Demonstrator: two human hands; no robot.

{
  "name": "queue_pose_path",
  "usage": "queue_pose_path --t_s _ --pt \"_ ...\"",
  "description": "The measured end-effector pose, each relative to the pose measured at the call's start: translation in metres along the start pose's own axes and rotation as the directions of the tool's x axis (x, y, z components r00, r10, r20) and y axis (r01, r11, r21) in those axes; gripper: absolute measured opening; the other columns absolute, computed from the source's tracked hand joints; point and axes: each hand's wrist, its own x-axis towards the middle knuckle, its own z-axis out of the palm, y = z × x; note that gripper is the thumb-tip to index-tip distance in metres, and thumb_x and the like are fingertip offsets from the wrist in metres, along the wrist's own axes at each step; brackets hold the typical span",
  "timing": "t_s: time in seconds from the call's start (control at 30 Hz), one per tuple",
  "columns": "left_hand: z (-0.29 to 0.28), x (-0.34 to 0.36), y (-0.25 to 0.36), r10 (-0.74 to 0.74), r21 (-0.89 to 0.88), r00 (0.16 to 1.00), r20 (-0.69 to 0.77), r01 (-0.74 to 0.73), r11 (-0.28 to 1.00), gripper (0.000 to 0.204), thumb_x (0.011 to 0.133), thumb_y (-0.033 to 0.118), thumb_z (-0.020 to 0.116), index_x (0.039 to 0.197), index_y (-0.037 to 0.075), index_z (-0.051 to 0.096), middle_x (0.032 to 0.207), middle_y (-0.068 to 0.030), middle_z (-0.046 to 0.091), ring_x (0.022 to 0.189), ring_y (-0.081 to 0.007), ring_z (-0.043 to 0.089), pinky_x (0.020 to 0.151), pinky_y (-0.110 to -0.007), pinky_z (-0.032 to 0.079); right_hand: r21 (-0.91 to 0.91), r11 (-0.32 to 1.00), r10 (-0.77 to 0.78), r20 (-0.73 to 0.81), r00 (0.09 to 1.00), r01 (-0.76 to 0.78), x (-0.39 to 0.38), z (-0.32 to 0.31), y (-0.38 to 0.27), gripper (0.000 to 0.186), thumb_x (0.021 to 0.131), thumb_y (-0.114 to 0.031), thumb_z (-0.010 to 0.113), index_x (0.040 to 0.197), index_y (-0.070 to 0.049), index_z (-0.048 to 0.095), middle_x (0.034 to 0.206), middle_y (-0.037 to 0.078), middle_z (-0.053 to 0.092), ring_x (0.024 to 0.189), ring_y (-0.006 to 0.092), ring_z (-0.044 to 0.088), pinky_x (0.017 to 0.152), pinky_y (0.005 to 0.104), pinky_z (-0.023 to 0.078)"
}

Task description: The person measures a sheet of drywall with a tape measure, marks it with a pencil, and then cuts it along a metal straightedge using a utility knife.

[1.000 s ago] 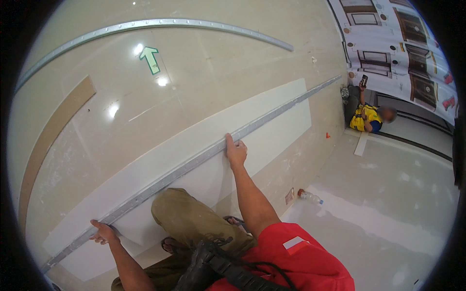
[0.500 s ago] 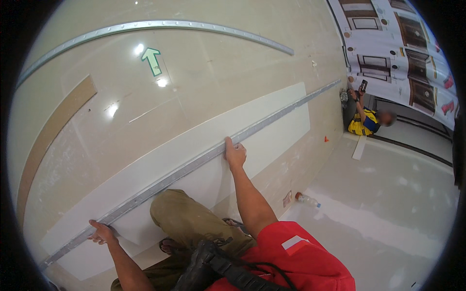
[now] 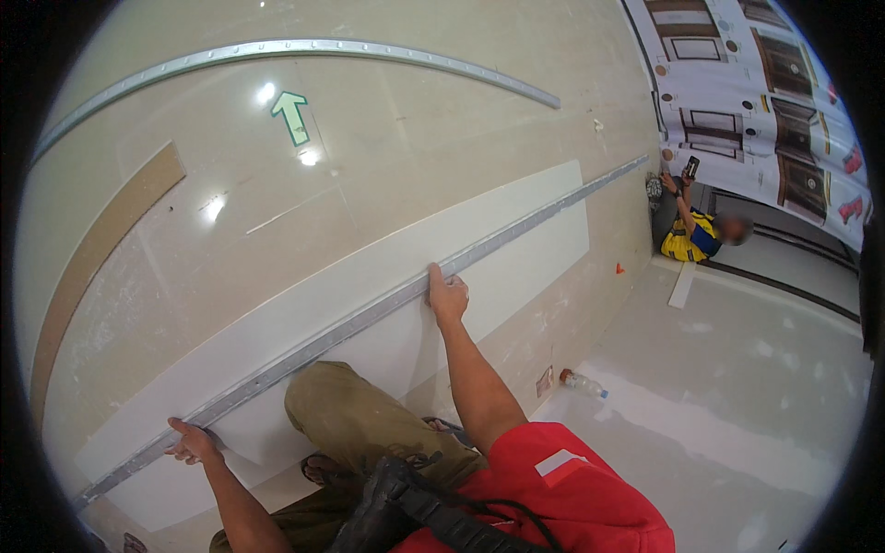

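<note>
**Co-worker's arm [image 3: 685, 221] has moved up toward the phone [image 3: 690, 168]; my grip stays put**

Over the last second the other person's arm has shifted, at the right of the frame, and my view has tilted a touch; my hands and what they hold sit almost where they were.

The metal strip [image 3: 369, 314] runs slantwise from lower left to upper right, across the white board [image 3: 535, 258]. My left hand [image 3: 192, 441] is clamped on it at lower left; my right hand [image 3: 448, 293] is clamped on it at centre, thumb laid over the metal. The undersides of my fingers are hidden.

I judge this as the steadying step: strip held along the board. Moving it from here would call for both hands working together, evenly, so it doesn't twist.

My count: two metal strips, mine and a second strip [image 3: 304, 46] across the top; one white board; one brown strip [image 3: 97, 247] at left; one green arrow [image 3: 291, 118] at upper left; one bottle [image 3: 584, 383] right of centre; one co-worker.
</note>
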Motion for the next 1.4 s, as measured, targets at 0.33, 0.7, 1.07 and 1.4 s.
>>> queue_pose_path --t_s 0.33,0.7,1.07,1.4 --pt "0.002 0.004 -0.003 0.028 -0.013 1.0 -0.009 -0.028 1.0 0.131 0.085 0.091 0.047 0.166 0.001 -0.004 0.169 -0.0351 0.003 0.156 -0.0559 0.002 0.128 -0.06 0.007 -0.029 0.998 -0.063 -0.048 0.997 0.061 0.007 0.007 0.008 0.057 0.084 -0.051 0.075 0.068 0.001 0.061 0.06 0.012 0.064 0.053 0.0249 0.067 0.061 0.0386 0.057" --pt "0.009 0.018 -0.014 0.055 0.007 0.998 -0.041 -0.055 0.998 0.128 0.087 0.088 0.049 0.166 0.0 -0.001 0.168 -0.0353 0.008 0.156 -0.0546 0.006 0.128 -0.058 0.009 -0.004 0.999 -0.049 0.012 0.999 0.049 0.0 -0.001 0.0 0.058 0.084 -0.052 0.076 0.067 0.001 0.059 0.06 0.013 0.064 0.05 0.0248 0.066 0.058 0.0387 0.057" --pt "0.004 0.012 -0.006 0.027 0.015 0.997 -0.071 -0.026 1.0 0.125 0.088 0.085 0.051 0.166 0.001 0.002 0.167 -0.0355 0.01 0.156 -0.0529 0.009 0.127 -0.058 0.012 0.107 0.993 -0.059 0.039 0.997 0.055 -0.014 -0.013 -0.013 0.06 0.086 -0.053 0.079 0.062 -0.003 0.056 0.056 0.01 0.06 0.047 0.0203 0.061 0.053 0.0376 0.055" --pt "0.003 0.009 -0.004 0.011 0.03 0.998 -0.069 -0.009 0.999 0.125 0.087 0.085 0.052 0.166 0.001 0.003 0.166 -0.0345 0.016 0.154 -0.0541 0.014 0.126 -0.059 0.015 0.062 0.998 -0.031 0.059 0.998 0.027 -0.012 -0.011 -0.009 0.065 0.084 -0.059 0.078 0.063 -0.001 0.058 0.062 0.013 0.062 0.062 0.0267 0.063 0.068 0.0419 0.052"
